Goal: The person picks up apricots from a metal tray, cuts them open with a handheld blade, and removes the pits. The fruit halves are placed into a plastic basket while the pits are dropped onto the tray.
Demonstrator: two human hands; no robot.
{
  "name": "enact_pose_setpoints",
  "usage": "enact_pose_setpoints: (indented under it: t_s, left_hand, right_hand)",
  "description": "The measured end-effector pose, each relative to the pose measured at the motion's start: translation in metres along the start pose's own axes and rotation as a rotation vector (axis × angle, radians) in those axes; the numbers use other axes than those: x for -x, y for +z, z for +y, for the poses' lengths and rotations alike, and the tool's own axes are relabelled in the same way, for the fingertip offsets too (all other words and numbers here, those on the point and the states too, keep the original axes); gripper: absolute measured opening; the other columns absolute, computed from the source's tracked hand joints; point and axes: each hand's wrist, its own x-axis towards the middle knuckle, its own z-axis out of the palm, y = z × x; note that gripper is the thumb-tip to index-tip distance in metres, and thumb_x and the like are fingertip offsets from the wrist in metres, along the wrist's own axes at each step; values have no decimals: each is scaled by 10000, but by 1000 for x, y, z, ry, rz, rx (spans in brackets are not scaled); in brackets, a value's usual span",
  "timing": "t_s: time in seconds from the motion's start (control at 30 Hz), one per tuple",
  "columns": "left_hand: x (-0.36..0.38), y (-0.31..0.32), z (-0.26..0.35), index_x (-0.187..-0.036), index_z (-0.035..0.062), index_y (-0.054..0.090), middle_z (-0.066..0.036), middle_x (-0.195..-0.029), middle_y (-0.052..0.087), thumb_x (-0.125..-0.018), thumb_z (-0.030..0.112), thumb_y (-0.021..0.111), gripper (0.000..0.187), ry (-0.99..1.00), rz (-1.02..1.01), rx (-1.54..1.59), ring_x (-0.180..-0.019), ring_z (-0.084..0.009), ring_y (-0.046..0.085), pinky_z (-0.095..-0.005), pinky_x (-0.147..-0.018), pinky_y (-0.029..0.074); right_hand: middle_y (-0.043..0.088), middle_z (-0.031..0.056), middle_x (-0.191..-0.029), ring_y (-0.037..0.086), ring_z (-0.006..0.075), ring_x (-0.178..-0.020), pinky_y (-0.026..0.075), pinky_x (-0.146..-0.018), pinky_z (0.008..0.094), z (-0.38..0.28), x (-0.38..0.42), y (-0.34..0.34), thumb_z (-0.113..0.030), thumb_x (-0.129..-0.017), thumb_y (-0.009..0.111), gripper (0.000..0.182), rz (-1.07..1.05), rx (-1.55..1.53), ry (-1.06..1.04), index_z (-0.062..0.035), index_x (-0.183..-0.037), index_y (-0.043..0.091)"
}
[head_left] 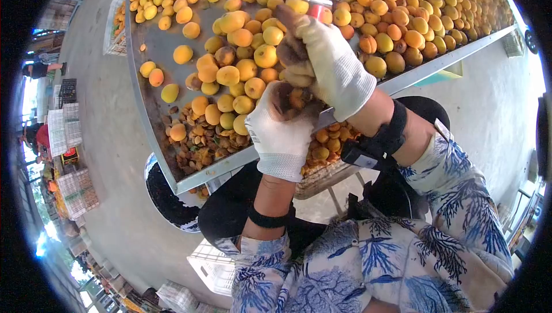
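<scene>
Apricot pinched, left fingers, knife gripped

Head view, steeply down, close

White soiled gloves, black wristbands — blue-and-white leaf-patterned sleeves.

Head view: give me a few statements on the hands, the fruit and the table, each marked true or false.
1. Both hands wear white gloves. True: left hand, right hand.
2. The right hand holds a red-handled tool. True.
3. The metal table holds green apples. False: it holds yellow-orange apricots.
4. Pits lie piled at the table's near corner. True.
5. The left hand is empty. False: it grips a fruit.
</scene>
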Motion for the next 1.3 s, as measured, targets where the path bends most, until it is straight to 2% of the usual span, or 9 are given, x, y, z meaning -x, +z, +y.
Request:
enact_pose_setpoints:
  t_s: [0.1,0.2,0.4,0.53,0.8,0.9,1.0,1.07,1.3]
  left_hand:
    - [-1,0,4,-957,-23,604,-67,-855,674,-681,9,758,318,-38,-24,16,-796,-123,626,-271,-782,504]
    - [-2,1,-2,-942,-26,607,-61,-840,668,-684,1,757,300,-55,-24,47,-783,-112,619,-259,-760,506]
    - [-9,-11,-2,-910,-33,623,-67,-828,658,-715,-41,754,234,-149,182,440,-691,-96,598,-236,-632,510]
    - [-8,-15,-3,-1006,-44,633,-78,-914,674,-685,-66,729,336,-210,155,429,-825,-148,633,-275,-780,511]
    - [-8,-16,-6,-959,-31,618,-67,-867,662,-671,-51,784,334,-186,99,417,-755,-109,606,-241,-687,516]
    - [-8,-14,-7,-963,-33,616,-65,-852,664,-665,-24,795,348,-193,101,463,-750,-102,605,-241,-680,513]
    - [-6,-17,3,-963,-33,615,-67,-845,668,-663,-24,790,347,-268,96,491,-752,-100,607,-247,-678,516]
    - [-8,-20,1,-972,-34,612,-71,-848,671,-662,-33,785,355,-305,37,415,-761,-104,614,-250,-679,520]
    - [-3,-19,-3,-1004,-41,607,-75,-926,676,-625,-31,814,432,-215,7,260,-828,-114,636,-258,-732,527]
  right_hand:
    - [432,-15,-558,323,54,-412,284,-410,213,4,1,-6,-383,-926,569,330,-68,194,-89,-105,-756,523]
    - [525,-10,-581,485,75,-493,410,-466,262,-3,2,-2,-350,-834,701,345,-28,274,-137,-16,-783,629]
    - [573,-2,-573,520,74,-535,441,-508,277,-13,-1,-9,-314,-819,707,339,109,750,-336,21,-781,676]
    - [672,60,-770,607,117,-686,493,-659,289,-24,-5,-20,-329,-755,782,402,-160,834,-433,-16,-989,686]
    - [685,150,-829,664,201,-783,509,-740,330,-23,9,-20,-338,-705,804,459,-314,1177,-43,-51,-1042,684]
    - [679,170,-812,679,237,-789,518,-731,342,-31,16,-24,-280,-701,781,412,-243,1337,-159,-51,-1031,687]
    - [704,105,-855,665,133,-743,524,-706,294,-30,17,-31,-89,-725,750,317,-15,1718,-549,-38,-1031,683]
    - [675,155,-809,672,288,-777,533,-711,358,-33,20,-32,-187,-720,720,304,-212,1412,-588,-127,-1018,706]
    - [676,119,-803,663,289,-780,528,-714,352,-24,15,-37,-155,-715,702,274,-650,1396,-602,-149,-990,710]
